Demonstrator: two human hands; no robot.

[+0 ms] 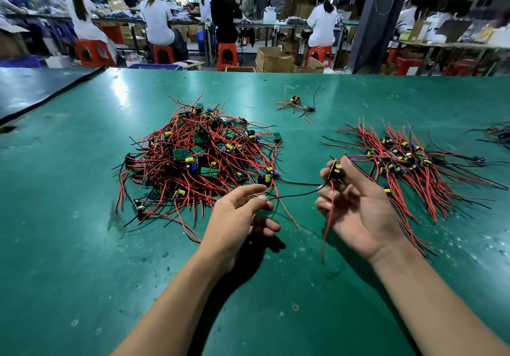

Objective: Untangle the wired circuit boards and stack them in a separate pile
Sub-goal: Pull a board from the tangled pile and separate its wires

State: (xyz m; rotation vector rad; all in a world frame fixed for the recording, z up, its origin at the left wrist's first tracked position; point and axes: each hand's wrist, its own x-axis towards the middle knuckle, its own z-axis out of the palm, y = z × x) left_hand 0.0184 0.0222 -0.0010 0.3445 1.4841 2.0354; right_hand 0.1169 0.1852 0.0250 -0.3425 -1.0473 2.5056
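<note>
A tangled heap of circuit boards [198, 157] with red and black wires lies on the green table [82, 245], left of centre. To the right lies a second pile of boards [400, 159] with their wires fanned out. My right hand [356, 204] is palm up and pinches one small circuit board [335, 171] between thumb and fingers; a red wire hangs down from it. My left hand [237, 217] pinches a black wire [292, 194] that runs across to that board.
Two loose boards with wires [298, 103] lie farther back on the table. More wires [496, 132] show at the right edge. A dark mat [33, 88] borders the table's far left. Seated workers, red stools and cardboard boxes fill the background.
</note>
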